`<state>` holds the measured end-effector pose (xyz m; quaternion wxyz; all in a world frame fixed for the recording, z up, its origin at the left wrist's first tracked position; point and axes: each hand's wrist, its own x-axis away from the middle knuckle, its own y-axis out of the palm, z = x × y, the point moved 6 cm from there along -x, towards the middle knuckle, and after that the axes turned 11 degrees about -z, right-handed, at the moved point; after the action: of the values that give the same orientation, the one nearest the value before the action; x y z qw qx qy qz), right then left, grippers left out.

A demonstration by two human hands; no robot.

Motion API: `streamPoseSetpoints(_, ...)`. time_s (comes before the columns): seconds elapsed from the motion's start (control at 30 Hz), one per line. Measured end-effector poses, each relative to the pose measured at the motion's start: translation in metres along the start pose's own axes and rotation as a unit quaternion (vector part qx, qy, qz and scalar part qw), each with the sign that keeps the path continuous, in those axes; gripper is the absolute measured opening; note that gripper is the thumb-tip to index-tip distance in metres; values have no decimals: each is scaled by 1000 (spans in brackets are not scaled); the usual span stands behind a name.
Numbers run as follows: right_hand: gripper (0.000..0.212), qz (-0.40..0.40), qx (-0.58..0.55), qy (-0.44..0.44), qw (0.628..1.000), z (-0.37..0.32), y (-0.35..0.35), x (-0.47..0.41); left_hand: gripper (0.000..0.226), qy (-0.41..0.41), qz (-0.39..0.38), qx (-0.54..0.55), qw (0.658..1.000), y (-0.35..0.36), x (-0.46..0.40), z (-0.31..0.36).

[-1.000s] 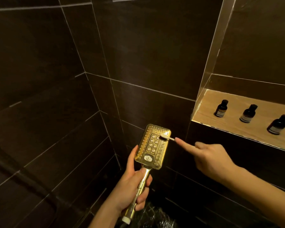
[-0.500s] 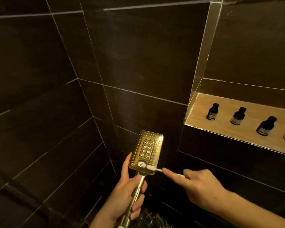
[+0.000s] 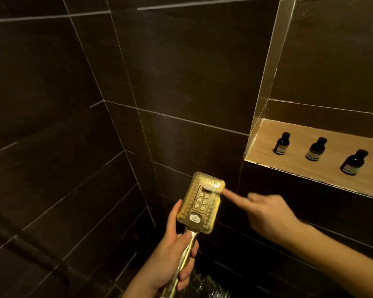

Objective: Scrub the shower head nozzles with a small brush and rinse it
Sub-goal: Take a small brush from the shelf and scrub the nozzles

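Observation:
A gold rectangular shower head (image 3: 199, 209) faces me at lower centre, nozzle face up, with a white button near its base. My left hand (image 3: 172, 252) grips its gold handle from below, thumb on the neck. My right hand (image 3: 265, 214) holds a small white brush (image 3: 211, 188), index finger stretched along it. The brush head lies on the upper part of the nozzle face. Most of the brush handle is hidden under my finger.
Dark tiled shower walls meet in a corner behind the shower head. At the right, a lit wooden-lined niche (image 3: 265, 155) holds several small dark bottles (image 3: 282, 143). Something shiny and dark lies low below my hands (image 3: 202, 284).
The brush went from the upper right of the nozzle face down to the base near the button, then back up to the top. The view also shifted slightly.

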<state>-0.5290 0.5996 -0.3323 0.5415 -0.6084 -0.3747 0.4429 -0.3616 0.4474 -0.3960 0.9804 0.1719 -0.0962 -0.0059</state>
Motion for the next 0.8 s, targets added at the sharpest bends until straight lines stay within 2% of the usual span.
streamPoseSetpoints(0.07, 69, -6, 4, 4, 1000, 0, -8, -9, 68, 0, 11, -28, 1000, 3, -1, 1)
streamPoseSetpoints(0.2, 70, -75, 5, -82, 994, -43, 10, 1, 72, 8, 42, -74, 996, -1, -2, 2)
streamPoseSetpoints(0.3, 74, -17, 7, -3, 1000, -22, 4, -10, 71, 13, 63, -81, 995, -3, -1, -3)
streamPoseSetpoints(0.37, 78, -10, -15, 41, 999, -15, 0, -14, 69, 16, 78, -88, 993, -5, 0, -6)
streamPoseSetpoints(0.43, 83, -46, -19, 12, 999, -31, 7, -9, 69, 20, 96, -105, 990, -10, 1, -5)
streamPoseSetpoints(0.53, 76, -85, 0, -45, 995, -51, 16, 1, 71, 20, 109, -120, 987, -13, 2, -4)
streamPoseSetpoints(0.63, 76, -32, -2, 30, 999, -21, 8, -13, 71, 23, 123, -109, 986, -12, 1, -5)
streamPoseSetpoints(0.7, 77, -30, -23, 63, 997, -14, 7, -14, 69, 26, 126, -85, 988, -10, 0, -7)
streamPoseSetpoints(0.8, 84, -81, -37, -11, 996, -41, 24, -1, 70, 25, 140, -41, 989, -14, -1, -11)
